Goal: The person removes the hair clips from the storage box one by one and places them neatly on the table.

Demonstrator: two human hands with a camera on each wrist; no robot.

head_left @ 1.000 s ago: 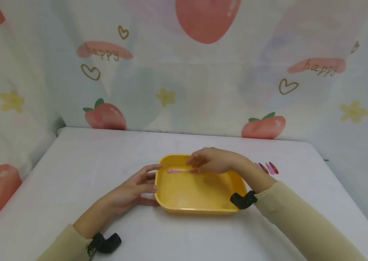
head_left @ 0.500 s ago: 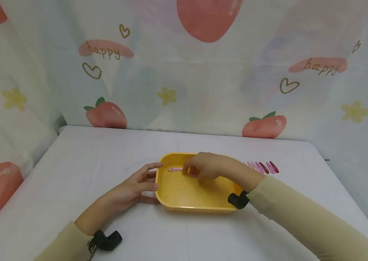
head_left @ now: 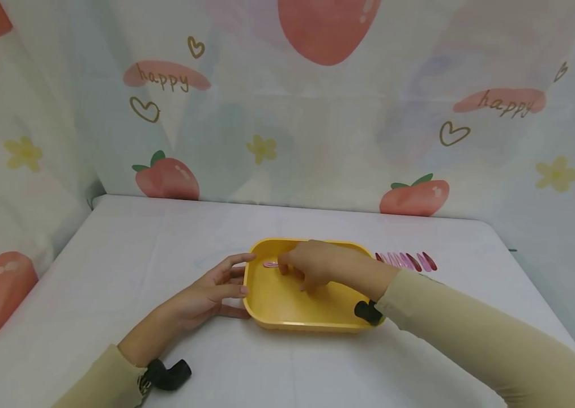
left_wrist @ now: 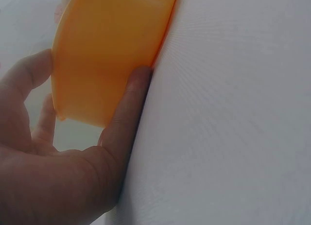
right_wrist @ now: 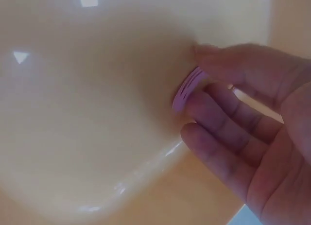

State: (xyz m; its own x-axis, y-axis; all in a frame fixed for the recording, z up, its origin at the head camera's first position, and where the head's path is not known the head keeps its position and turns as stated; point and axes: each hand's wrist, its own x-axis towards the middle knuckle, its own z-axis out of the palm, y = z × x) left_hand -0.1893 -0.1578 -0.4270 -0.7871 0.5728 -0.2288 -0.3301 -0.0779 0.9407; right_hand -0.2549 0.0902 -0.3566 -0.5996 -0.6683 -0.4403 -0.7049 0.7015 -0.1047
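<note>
A yellow tray (head_left: 287,309) stands on the white table, and a pink snap hair clip (head_left: 270,264) lies in its far left part. My left hand (head_left: 208,294) is at the tray's left end, its spread fingertips touching the rim and side; the left wrist view shows one finger low along the wall. Inside the tray, my right hand (head_left: 315,263) reaches down from the right. Its fingertips are at the clip's right end, with the thumb apart from them. In the right wrist view a pink clip (right_wrist: 187,90) shows between thumb and fingers; whether they press it is unclear.
Several more snap hair clips (head_left: 407,261), pink and dark red, lie in a row just beyond the tray's right end. A printed cloth backdrop (head_left: 318,141) hangs behind the white table (head_left: 205,362).
My right hand has moved left and lower in the tray, covering the right one of two clips seen earlier. More of the row at the right shows now. The left hand stays put.
</note>
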